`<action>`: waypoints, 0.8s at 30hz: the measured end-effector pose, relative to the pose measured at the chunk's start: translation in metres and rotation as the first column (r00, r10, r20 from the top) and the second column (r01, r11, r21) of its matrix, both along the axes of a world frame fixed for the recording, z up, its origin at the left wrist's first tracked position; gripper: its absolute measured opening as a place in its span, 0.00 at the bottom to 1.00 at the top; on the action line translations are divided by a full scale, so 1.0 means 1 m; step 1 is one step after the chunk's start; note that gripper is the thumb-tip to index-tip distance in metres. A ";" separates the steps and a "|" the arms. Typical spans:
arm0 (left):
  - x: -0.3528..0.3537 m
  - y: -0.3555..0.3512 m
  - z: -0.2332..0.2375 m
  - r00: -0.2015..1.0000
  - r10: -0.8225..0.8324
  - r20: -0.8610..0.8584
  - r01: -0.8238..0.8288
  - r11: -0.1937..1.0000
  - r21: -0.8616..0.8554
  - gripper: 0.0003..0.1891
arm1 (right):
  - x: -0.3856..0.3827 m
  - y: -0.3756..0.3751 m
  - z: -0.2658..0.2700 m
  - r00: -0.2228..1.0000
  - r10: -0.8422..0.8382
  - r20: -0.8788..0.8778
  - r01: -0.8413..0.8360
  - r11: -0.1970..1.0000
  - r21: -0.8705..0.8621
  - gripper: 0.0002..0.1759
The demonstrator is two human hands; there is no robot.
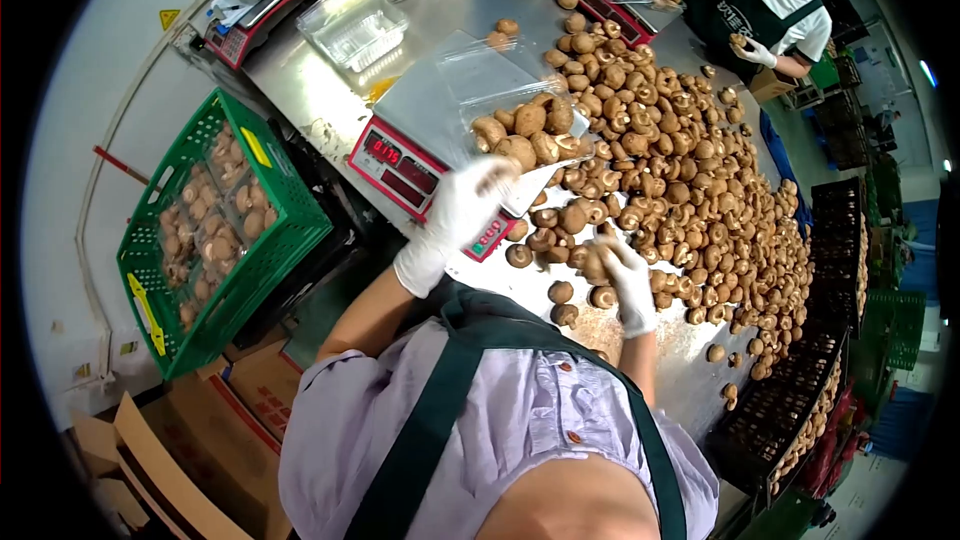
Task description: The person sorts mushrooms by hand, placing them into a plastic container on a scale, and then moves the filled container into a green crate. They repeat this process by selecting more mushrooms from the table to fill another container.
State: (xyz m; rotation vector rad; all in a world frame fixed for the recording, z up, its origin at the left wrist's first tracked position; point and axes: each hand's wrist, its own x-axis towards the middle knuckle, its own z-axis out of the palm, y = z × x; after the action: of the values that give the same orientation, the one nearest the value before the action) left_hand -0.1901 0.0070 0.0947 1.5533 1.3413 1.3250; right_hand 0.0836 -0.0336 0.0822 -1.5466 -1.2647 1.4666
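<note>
My left hand (468, 212), in a white glove, is over the front edge of a red-framed digital scale (388, 168). Its blurred fingers are close to the mushrooms at the near side of a clear plastic container (490, 90). That container sits on the scale with its lid flipped back and several brown mushrooms (530, 120) inside. Also gloved, my right hand (628, 285) has its fingers closed around a mushroom (594, 264) at the near edge of a large mushroom pile (680, 170). A few loose mushrooms (562, 292) lie beside it.
Left of me, a green crate (300, 225) holds packed mushroom trays. Empty clear containers (355, 30) and another scale (235, 40) stand at the back left. Across the metal table, a co-worker (765, 15) handles mushrooms by a third scale (600, 10). Dark crates (780, 390) line the right; cardboard boxes (190, 450) stand lower left.
</note>
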 end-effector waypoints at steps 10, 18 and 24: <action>-0.126 0.114 -0.036 0.837 0.343 0.426 -0.120 0.875 -0.469 0.17 | 0.203 -0.169 -0.060 0.500 0.502 0.706 0.126 0.764 -0.633 0.15; -0.091 0.162 -0.047 0.759 0.205 0.617 0.136 0.878 -0.459 0.31 | 0.252 -0.253 -0.079 0.508 0.494 0.705 0.352 0.628 -0.694 0.16; -0.067 0.116 -0.010 0.851 -0.104 0.515 0.052 0.992 0.114 0.25 | 0.189 -0.146 -0.037 0.401 -0.029 0.915 0.313 0.944 -0.107 0.19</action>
State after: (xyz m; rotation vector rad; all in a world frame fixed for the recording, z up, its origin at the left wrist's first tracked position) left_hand -0.2570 0.1230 0.0843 1.1662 0.8726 1.6292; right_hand 0.2728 -0.1801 0.0447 -2.7863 -1.3878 0.5553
